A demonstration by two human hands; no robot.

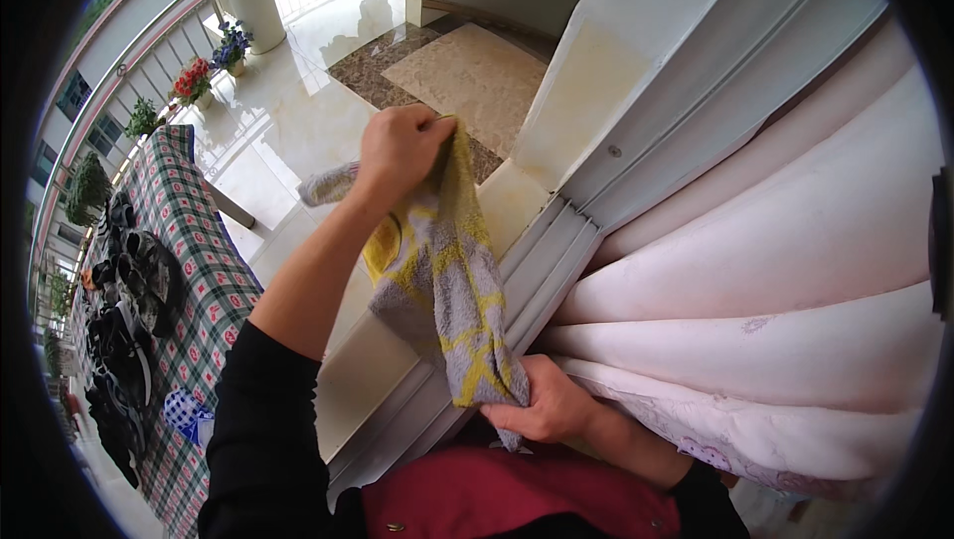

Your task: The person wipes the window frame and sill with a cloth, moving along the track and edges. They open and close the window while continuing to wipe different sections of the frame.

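A fuzzy grey-and-yellow patterned cloth, perhaps a garment or towel [466,271], hangs stretched between my two hands. My left hand [402,148], higher in the picture, is closed on its upper edge. Near my body, my right hand [548,401] grips the lower end, with a bit of cloth sticking out below the fingers. A grey rolled part of the cloth [328,185] juts out to the left behind my left wrist. Between the hands the cloth hangs in loose folds, and a plain yellow patch shows at its left side.
Sliding-door tracks [551,256] run below my hands, beside a pale pink curtain [745,256] at right. At left, a checkered tablecloth [197,241] bears several dark shoes [149,278]. Potted flowers [192,81] line the metal railing [156,32] beyond the tiled floor.
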